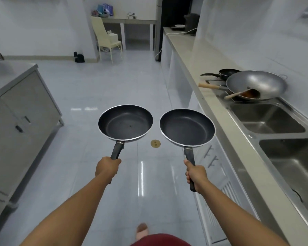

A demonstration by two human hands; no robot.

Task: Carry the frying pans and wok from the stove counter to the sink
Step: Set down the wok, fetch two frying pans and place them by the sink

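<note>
My left hand (107, 168) grips the handle of a black non-stick frying pan (125, 122), held level over the floor. Beside it, my right hand (196, 176) holds a second black frying pan (187, 127) by its handle, close to the counter's edge. On the right runs a double steel sink (252, 137) set into the counter. Beyond its far basin rests a steel wok (258, 83) with a wooden handle and a wooden spatula (237, 94) in it. A small black pan (227, 72) lies behind the wok.
A beige counter (183, 48) runs along the right wall, with a dark appliance (191, 22) and a white cable at its far end. A steel cabinet (20, 107) stands at the left. A chair (107, 38) and a table stand at the far wall. A floor drain (155, 143) lies ahead.
</note>
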